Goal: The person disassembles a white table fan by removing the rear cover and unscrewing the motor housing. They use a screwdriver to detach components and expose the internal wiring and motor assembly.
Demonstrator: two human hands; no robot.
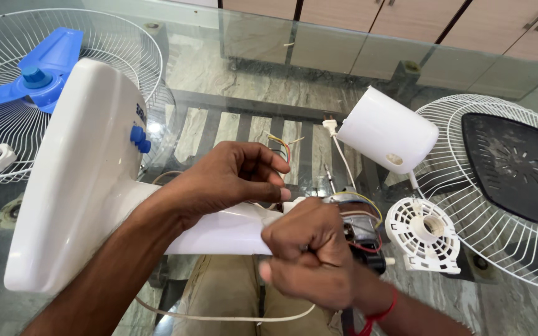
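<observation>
A single head-worn camera looks steeply down and forward, close over the hands (269, 211), across the glass bench (319, 68) toward cabinets (418, 22) beyond.

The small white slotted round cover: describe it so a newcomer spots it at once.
Start at the wire fan guard with the dark centre plate, on the right of the glass table. By its near-left rim lies the slotted cover, a flat white disc with radial slots and a central hole.
</observation>
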